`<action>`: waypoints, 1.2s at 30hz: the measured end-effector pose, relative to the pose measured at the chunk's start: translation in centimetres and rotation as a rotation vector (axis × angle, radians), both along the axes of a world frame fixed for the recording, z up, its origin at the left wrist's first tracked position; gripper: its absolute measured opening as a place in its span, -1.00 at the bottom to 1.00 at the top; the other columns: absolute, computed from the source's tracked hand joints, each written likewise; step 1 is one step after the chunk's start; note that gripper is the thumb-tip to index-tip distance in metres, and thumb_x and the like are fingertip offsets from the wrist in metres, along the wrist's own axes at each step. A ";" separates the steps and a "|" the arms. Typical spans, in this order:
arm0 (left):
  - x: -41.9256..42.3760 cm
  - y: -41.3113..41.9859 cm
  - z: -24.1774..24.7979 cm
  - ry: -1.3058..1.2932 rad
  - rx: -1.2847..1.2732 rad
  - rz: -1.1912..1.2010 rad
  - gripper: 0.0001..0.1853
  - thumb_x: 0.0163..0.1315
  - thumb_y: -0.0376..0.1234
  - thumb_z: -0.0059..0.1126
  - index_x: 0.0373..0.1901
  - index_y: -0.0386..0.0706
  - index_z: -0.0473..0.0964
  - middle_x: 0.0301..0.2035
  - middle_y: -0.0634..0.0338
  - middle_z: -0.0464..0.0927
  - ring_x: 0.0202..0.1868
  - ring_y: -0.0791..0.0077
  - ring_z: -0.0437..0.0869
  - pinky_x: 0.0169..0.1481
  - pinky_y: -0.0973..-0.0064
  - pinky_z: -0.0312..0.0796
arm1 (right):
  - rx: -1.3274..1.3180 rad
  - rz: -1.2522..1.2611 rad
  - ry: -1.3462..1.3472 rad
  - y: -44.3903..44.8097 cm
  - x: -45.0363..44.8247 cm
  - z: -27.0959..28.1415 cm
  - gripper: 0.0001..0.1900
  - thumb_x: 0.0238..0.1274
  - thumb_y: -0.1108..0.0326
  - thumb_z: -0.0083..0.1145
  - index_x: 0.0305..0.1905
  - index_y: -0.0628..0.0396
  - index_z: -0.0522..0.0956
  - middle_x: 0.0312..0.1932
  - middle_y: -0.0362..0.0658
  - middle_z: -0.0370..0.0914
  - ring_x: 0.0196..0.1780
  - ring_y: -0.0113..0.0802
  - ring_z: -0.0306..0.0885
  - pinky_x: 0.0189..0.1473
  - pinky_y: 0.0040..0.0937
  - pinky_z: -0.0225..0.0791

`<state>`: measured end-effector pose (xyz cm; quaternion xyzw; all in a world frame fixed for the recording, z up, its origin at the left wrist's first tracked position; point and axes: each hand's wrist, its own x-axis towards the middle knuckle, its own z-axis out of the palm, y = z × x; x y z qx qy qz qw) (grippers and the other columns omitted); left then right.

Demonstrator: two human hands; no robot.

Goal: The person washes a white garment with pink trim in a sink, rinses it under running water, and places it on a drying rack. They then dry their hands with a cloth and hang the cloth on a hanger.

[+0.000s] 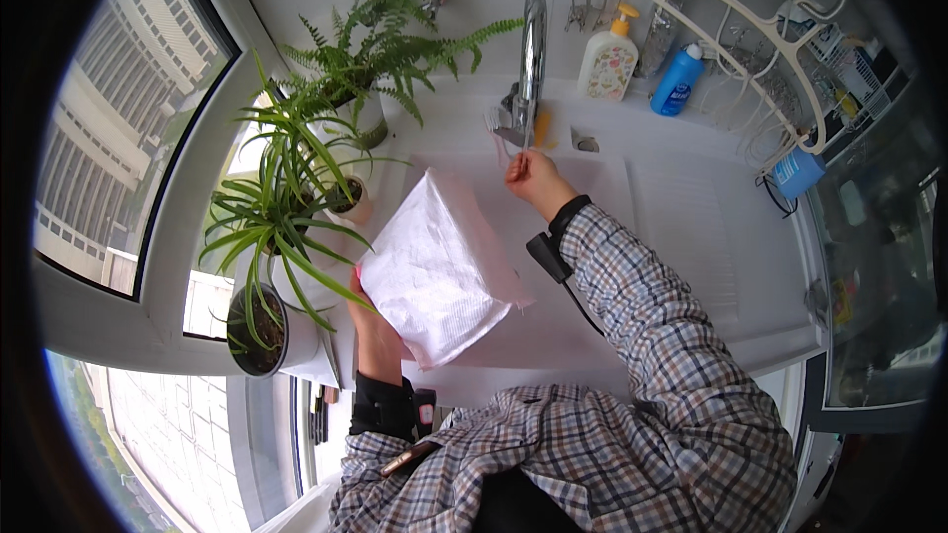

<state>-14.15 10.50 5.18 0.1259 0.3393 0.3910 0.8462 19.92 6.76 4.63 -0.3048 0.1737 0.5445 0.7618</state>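
My left hand grips the left edge of a whitish, foil-like insulated bag and holds it tilted over the white sink basin. Most of its fingers are hidden behind the bag. My right hand reaches to the back of the sink, its fingers closed around the end of the thin lever of the chrome faucet. A fork-like metal utensil and a yellow item lie close by the faucet base.
Potted plants, among them a fern and a spider plant, crowd the left ledge by the window. A floral pump bottle and a blue bottle stand behind the sink. A cream hanger hangs right, above a ribbed drainboard.
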 end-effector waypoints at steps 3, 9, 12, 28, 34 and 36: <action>-0.1 -0.3 2.1 -0.057 0.077 -0.026 -0.60 0.29 -0.17 -0.15 -0.07 -0.31 0.45 -0.10 0.00 0.56 -0.05 0.13 0.57 0.10 0.26 0.39 | 0.123 0.173 0.000 -0.6 0.4 3.7 -0.88 0.21 0.37 -0.04 -0.38 0.17 0.41 -0.54 -0.16 0.39 -0.51 -0.33 0.36 -0.48 -0.44 0.27; -0.3 -2.1 3.3 -0.028 0.078 -0.060 -0.60 0.27 -0.16 -0.15 -0.10 -0.30 0.46 -0.12 0.01 0.56 -0.07 0.14 0.58 0.09 0.27 0.40 | 0.009 0.287 -0.702 -5.4 2.3 14.0 -0.78 0.23 0.40 -0.03 -0.14 0.36 0.45 -0.25 0.00 0.52 -0.16 -0.21 0.54 -0.10 -0.31 0.46; -0.2 -2.2 3.0 -0.040 0.068 -0.067 -0.58 0.29 -0.13 -0.18 -0.09 -0.29 0.46 -0.11 0.00 0.56 -0.07 0.14 0.58 0.09 0.27 0.39 | 0.120 0.137 -0.951 -5.7 3.3 19.5 -0.74 0.27 0.36 -0.03 -0.06 0.33 0.44 -0.13 0.00 0.50 -0.08 -0.25 0.52 -0.01 -0.32 0.41; 2.1 0.6 1.5 -0.029 0.022 -0.059 -0.55 0.31 -0.09 -0.19 -0.05 -0.27 0.45 -0.08 -0.02 0.55 -0.06 0.12 0.58 0.11 0.24 0.40 | 0.120 0.423 -1.290 7.8 13.8 22.7 -0.60 0.32 -0.05 -0.19 -0.34 0.05 0.48 -0.36 -0.27 0.42 -0.22 -0.48 0.33 -0.04 -0.48 0.17; 2.3 0.6 1.1 -0.015 0.017 -0.045 -0.57 0.32 -0.12 -0.20 -0.04 -0.28 0.45 -0.07 -0.02 0.54 -0.05 0.13 0.58 0.12 0.26 0.39 | 0.272 0.440 -1.396 8.5 14.0 23.1 -0.76 0.09 0.10 0.00 -0.53 -0.01 0.46 -0.61 -0.38 0.29 -0.50 -0.55 0.17 -0.34 -0.54 0.09; 2.3 0.4 0.9 -0.007 0.015 -0.041 -0.57 0.32 -0.13 -0.20 -0.04 -0.28 0.45 -0.08 -0.01 0.55 -0.05 0.14 0.58 0.12 0.27 0.40 | 0.268 0.405 -1.646 7.4 12.9 24.4 -0.77 0.04 0.18 0.01 -0.60 0.03 0.46 -0.63 -0.38 0.30 -0.51 -0.56 0.19 -0.39 -0.59 0.08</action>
